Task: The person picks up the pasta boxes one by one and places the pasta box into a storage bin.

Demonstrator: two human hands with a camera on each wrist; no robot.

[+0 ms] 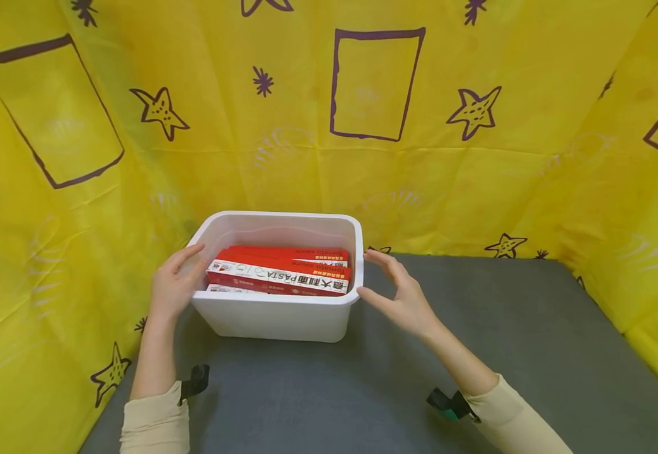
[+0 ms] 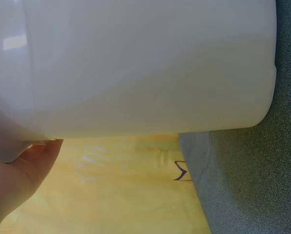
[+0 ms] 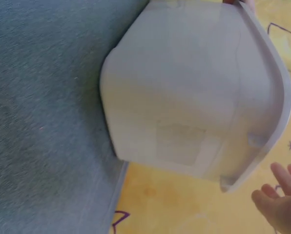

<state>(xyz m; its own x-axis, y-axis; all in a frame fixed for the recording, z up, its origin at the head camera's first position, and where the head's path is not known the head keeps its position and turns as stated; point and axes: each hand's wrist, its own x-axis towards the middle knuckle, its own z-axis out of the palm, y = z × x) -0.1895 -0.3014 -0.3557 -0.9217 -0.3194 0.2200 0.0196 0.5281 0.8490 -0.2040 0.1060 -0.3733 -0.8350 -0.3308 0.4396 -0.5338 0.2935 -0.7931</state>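
Observation:
A white plastic bin (image 1: 278, 320) stands upright on the dark grey surface, with several red and white pasta boxes (image 1: 280, 277) lying inside. My left hand (image 1: 173, 287) holds the bin's left rim; in the left wrist view its fingers (image 2: 40, 155) tuck beneath the lip. Beside the right rim is my right hand (image 1: 411, 306), thumb and fingers spread apart. In the right wrist view that hand (image 3: 282, 202) shows a gap from the bin wall (image 3: 179, 87), its fingers loosely bent and holding nothing.
A yellow curtain (image 1: 397, 170) with purple stars and rectangles hangs behind and on both sides. The bin stands close to the curtain at the back left. Grey tabletop (image 1: 476, 328) extends in front of the bin and to its right.

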